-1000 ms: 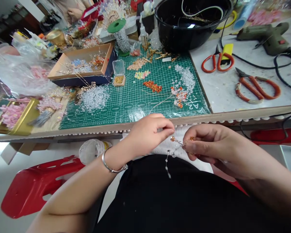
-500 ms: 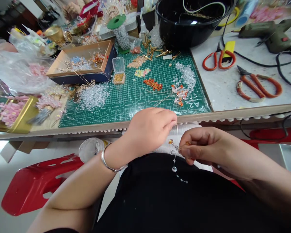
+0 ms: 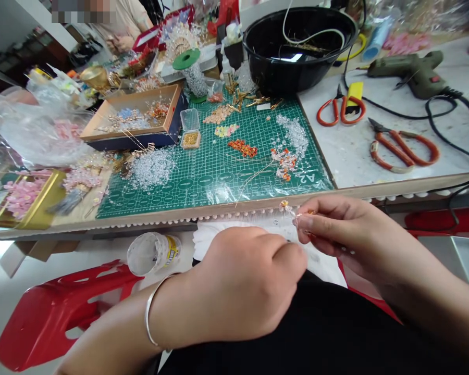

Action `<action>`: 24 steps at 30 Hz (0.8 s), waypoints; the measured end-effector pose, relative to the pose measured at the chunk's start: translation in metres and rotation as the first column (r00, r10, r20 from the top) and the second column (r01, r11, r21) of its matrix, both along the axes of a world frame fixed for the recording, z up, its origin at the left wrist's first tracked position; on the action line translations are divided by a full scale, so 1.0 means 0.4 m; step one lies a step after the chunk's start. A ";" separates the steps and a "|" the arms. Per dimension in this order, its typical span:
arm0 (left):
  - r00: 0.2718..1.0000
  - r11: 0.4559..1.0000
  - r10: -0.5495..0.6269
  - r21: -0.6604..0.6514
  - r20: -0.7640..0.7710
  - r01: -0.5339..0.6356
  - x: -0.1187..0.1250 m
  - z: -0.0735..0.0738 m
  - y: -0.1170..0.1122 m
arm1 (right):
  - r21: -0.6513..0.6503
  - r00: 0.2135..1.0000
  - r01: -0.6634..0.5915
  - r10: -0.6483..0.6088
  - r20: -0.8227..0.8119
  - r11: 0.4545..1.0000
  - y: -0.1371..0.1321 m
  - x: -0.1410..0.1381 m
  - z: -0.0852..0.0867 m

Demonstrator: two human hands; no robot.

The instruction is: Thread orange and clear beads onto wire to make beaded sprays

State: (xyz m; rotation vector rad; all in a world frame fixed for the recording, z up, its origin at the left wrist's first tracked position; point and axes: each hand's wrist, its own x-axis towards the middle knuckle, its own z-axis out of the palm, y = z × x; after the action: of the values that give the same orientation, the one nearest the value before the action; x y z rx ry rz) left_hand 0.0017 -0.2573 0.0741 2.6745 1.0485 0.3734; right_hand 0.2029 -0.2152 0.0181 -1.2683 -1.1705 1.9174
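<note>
My right hand (image 3: 332, 224) is closed, thumb against fingers, on a beaded wire sprig (image 3: 291, 209) with amber and clear beads. Part of the sprig is hidden inside the fingers. Below and left of it my left hand (image 3: 258, 278) is curled with its back to me. Its fingertips are hidden; a thin wire ran from them to the sprig a moment ago. Both hands are over my lap, in front of the table edge. On the green cutting mat (image 3: 203, 190) lie a finished-looking cluster of orange and clear beads (image 3: 285, 164) and a pile of orange beads (image 3: 243, 148).
Clear beads (image 3: 152, 166) are heaped on the mat near an open box (image 3: 133, 138). Two red-handled scissors (image 3: 404, 148) and a glue gun (image 3: 418, 73) lie to the right. A black basin (image 3: 293, 57) stands behind. At lower left is a red stool (image 3: 58, 312); someone stands at the back.
My left hand has come down and nearer to me, from above the sprig to below it. The right hand has risen slightly in view with the sprig. The camera view has shifted.
</note>
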 end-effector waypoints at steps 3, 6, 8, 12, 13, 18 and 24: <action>0.999 0.999 0.033 -0.020 -0.022 -0.034 -0.015 -0.043 0.007 | -0.078 0.995 -0.015 0.008 -0.095 0.997 -0.003 0.002 0.004; 0.991 0.983 0.133 -0.126 0.004 -0.132 -0.030 -0.088 0.023 | -0.161 0.981 -0.063 0.031 -0.191 0.985 -0.007 -0.001 0.008; 0.968 0.938 0.247 -0.259 0.043 -0.228 -0.040 -0.108 0.033 | -0.190 0.973 -0.079 0.034 -0.230 0.979 -0.008 -0.001 0.014; 0.857 0.811 0.487 -0.453 0.170 -0.371 -0.064 -0.108 0.042 | -0.204 0.976 -0.079 0.035 -0.214 0.976 -0.007 0.007 0.027; 0.829 0.793 0.523 -0.467 0.196 -0.390 -0.067 -0.104 0.042 | -0.202 0.979 -0.076 0.034 -0.203 0.976 -0.007 0.009 0.028; 0.931 0.777 0.346 -0.592 0.116 -0.215 -0.059 -0.100 0.035 | -0.206 0.967 -0.086 0.032 -0.252 0.975 -0.009 0.012 0.022; 0.824 0.773 0.562 -0.399 0.068 -0.494 -0.091 -0.071 0.031 | -0.276 0.936 -0.067 -0.036 -0.351 0.959 -0.003 0.019 -0.002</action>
State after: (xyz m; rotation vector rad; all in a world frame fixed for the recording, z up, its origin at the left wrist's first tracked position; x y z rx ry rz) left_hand -0.0346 -0.2450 0.0459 1.9371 1.6272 0.4612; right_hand 0.2103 -0.2166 0.0174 -0.9890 -0.7420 2.2702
